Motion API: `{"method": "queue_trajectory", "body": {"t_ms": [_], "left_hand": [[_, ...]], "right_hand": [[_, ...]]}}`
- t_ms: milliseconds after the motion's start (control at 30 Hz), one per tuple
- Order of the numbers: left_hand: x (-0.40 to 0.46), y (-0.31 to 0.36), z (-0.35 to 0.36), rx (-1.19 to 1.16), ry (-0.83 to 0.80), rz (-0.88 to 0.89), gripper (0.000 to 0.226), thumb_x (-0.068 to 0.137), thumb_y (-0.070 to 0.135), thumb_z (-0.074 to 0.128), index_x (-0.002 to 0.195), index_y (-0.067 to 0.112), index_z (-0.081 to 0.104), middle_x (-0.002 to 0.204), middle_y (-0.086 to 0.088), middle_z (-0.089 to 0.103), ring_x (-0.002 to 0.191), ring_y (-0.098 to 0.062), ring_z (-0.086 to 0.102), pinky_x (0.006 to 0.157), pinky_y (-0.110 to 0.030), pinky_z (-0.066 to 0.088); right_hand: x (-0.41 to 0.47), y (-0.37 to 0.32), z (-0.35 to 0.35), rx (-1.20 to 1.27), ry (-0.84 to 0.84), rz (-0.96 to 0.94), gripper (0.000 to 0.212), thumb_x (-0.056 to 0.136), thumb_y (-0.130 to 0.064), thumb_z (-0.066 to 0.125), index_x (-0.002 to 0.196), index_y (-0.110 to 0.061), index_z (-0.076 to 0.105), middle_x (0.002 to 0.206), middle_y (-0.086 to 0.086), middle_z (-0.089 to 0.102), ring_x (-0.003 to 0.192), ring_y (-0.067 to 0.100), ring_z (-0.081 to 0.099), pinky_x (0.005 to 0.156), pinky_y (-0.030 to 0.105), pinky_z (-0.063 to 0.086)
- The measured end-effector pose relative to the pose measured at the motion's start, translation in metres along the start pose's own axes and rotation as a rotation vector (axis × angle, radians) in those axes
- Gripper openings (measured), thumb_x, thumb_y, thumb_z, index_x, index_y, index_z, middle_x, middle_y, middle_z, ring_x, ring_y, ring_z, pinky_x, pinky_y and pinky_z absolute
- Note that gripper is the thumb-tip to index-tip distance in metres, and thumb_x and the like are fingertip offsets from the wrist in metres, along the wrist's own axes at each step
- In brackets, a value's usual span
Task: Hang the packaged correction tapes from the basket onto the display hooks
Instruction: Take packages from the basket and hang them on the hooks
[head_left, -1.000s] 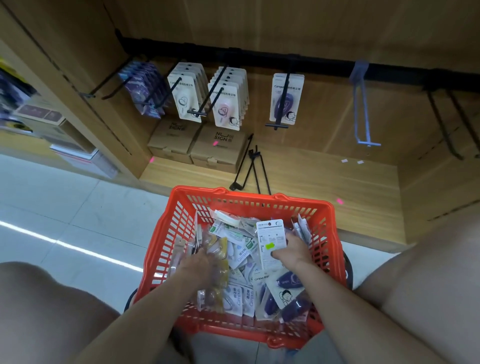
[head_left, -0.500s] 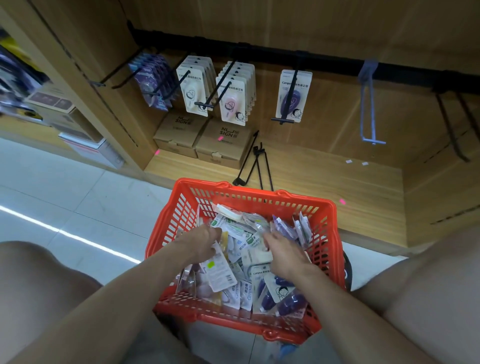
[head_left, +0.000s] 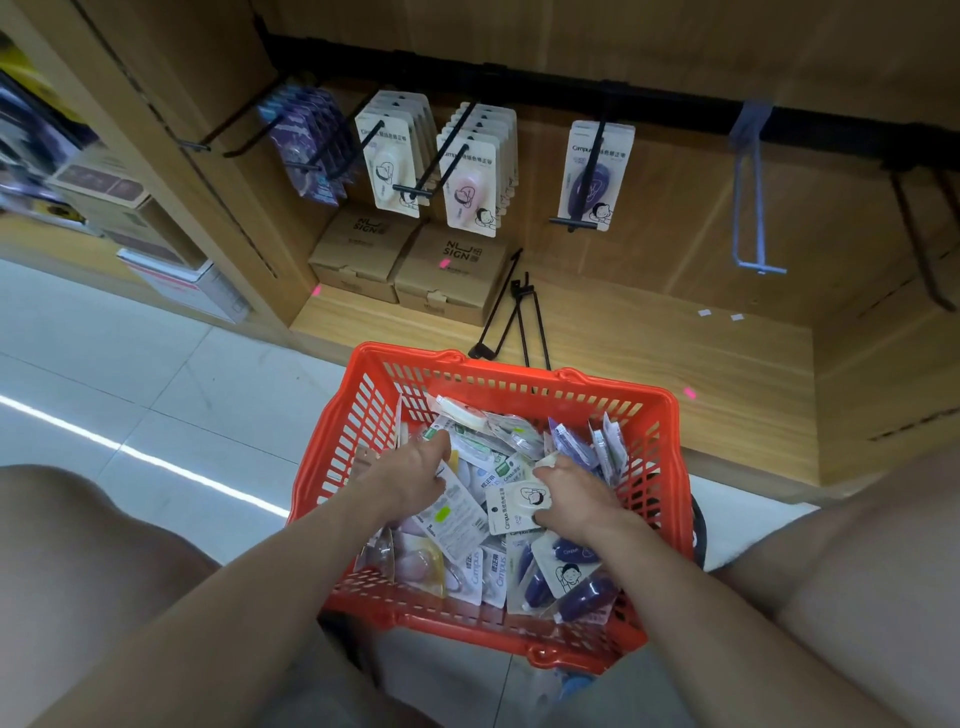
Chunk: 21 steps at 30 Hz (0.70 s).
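Fingers of the right hand (head_left: 576, 493) pinch a white correction-tape pack (head_left: 517, 506); left hand (head_left: 410, 478) fingers curl around a barcoded pack (head_left: 454, 512) inside the red basket (head_left: 670, 467)

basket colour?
Red-orange basket, shown best in the head view.

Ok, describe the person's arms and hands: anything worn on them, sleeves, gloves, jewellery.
Both forearms are bare up to the frame edge, with no sleeves in view. The left hand and right hand wear no gloves. No watch, bracelet or ring shows on either.
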<state>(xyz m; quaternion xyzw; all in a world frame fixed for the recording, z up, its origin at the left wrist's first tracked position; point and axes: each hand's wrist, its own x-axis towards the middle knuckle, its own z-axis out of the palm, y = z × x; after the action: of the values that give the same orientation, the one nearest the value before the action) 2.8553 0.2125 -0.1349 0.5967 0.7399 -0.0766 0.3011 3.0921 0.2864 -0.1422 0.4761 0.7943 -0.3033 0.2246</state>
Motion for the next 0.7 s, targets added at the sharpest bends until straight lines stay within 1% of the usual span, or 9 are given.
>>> {"method": "queue_trajectory", "body": {"t_ms": [100, 167, 233, 267, 333, 400, 500, 633, 700], "left_hand": [[-0.006, 0.008, 0.001, 0.046, -0.087, 0.009, 0.044, 0.098, 0.02, 0.061, 0.134, 0.022, 0.036, 0.131, -0.013, 0.06, 0.103, -0.029, 0.058, 0.075, -0.038, 0.039], [-0.011, 0.016, 0.002, 0.281, -0.084, 0.018, 0.056, 0.099, 0.029, 0.06, 0.146, 0.021, 0.031, 0.15, -0.017, 0.043, 0.135, -0.036, 0.046, 0.097, -0.047, 0.044], [-0.015, 0.027, 0.005, 0.475, -0.067, 0.091, 0.066, 0.1, 0.042, 0.057, 0.153, 0.017, 0.027, 0.161, -0.021, 0.026, 0.151, -0.039, 0.025, 0.12, -0.052, 0.029], [-0.015, 0.034, 0.008, 0.46, -0.06, 0.147, 0.067, 0.1, 0.049, 0.056, 0.153, 0.015, 0.031, 0.159, -0.02, 0.03, 0.149, -0.037, 0.027, 0.122, -0.05, 0.027], [-0.016, 0.053, 0.016, 0.224, -0.079, 0.21, 0.063, 0.096, 0.057, 0.06, 0.14, 0.014, 0.046, 0.14, -0.012, 0.049, 0.13, -0.03, 0.045, 0.105, -0.042, 0.04], [-0.017, 0.074, 0.029, -0.034, -0.125, 0.202, 0.057, 0.09, 0.062, 0.067, 0.12, 0.016, 0.053, 0.119, -0.006, 0.056, 0.106, -0.024, 0.053, 0.081, -0.036, 0.042], [-0.017, 0.096, 0.05, -0.222, -0.178, 0.171, 0.05, 0.087, 0.062, 0.071, 0.106, 0.021, 0.049, 0.11, -0.004, 0.057, 0.095, -0.022, 0.055, 0.073, -0.034, 0.041], [-0.012, 0.109, 0.071, -0.392, -0.194, 0.152, 0.039, 0.09, 0.043, 0.075, 0.117, 0.019, 0.061, 0.116, -0.003, 0.069, 0.105, -0.022, 0.065, 0.087, -0.034, 0.054], [-0.01, 0.113, 0.078, -0.434, -0.194, 0.142, 0.025, 0.094, 0.036, 0.072, 0.112, 0.022, 0.062, 0.104, 0.003, 0.069, 0.098, -0.019, 0.066, 0.074, -0.026, 0.049]], "right_hand": [[0.002, 0.001, -0.007, -0.087, 0.013, 0.017, 0.052, 0.09, -0.037, 0.076, 0.137, -0.02, 0.062, 0.147, 0.004, 0.047, 0.125, 0.028, 0.058, 0.104, 0.041, 0.051], [0.004, 0.003, -0.011, -0.126, 0.017, 0.027, 0.057, 0.084, -0.042, 0.079, 0.134, -0.02, 0.063, 0.143, 0.003, 0.05, 0.131, 0.027, 0.051, 0.11, 0.041, 0.045], [0.004, 0.006, -0.015, -0.138, 0.005, 0.05, 0.068, 0.08, -0.042, 0.08, 0.139, -0.019, 0.057, 0.144, 0.004, 0.048, 0.137, 0.027, 0.042, 0.116, 0.042, 0.038], [0.004, 0.008, -0.017, -0.127, -0.015, 0.067, 0.075, 0.078, -0.041, 0.08, 0.144, -0.018, 0.052, 0.147, 0.006, 0.046, 0.14, 0.028, 0.039, 0.117, 0.042, 0.037], [0.002, 0.012, -0.02, -0.032, -0.069, 0.121, 0.088, 0.077, -0.035, 0.081, 0.152, -0.017, 0.04, 0.144, 0.006, 0.05, 0.136, 0.03, 0.046, 0.108, 0.041, 0.045], [-0.001, 0.017, -0.023, 0.118, -0.091, 0.18, 0.09, 0.077, -0.027, 0.082, 0.152, -0.017, 0.033, 0.125, 0.002, 0.057, 0.112, 0.025, 0.059, 0.081, 0.034, 0.051], [-0.003, 0.025, -0.025, 0.237, 0.007, 0.258, 0.08, 0.081, -0.018, 0.08, 0.147, -0.013, 0.036, 0.102, -0.002, 0.057, 0.092, 0.022, 0.061, 0.058, 0.03, 0.043], [-0.006, 0.033, -0.033, 0.236, 0.088, 0.261, 0.061, 0.08, -0.023, 0.082, 0.133, -0.016, 0.051, 0.1, -0.002, 0.058, 0.094, 0.024, 0.061, 0.069, 0.033, 0.05], [-0.007, 0.037, -0.035, 0.31, 0.073, 0.266, 0.057, 0.078, -0.022, 0.085, 0.126, -0.017, 0.053, 0.106, 0.001, 0.062, 0.097, 0.024, 0.064, 0.08, 0.037, 0.058]]}}
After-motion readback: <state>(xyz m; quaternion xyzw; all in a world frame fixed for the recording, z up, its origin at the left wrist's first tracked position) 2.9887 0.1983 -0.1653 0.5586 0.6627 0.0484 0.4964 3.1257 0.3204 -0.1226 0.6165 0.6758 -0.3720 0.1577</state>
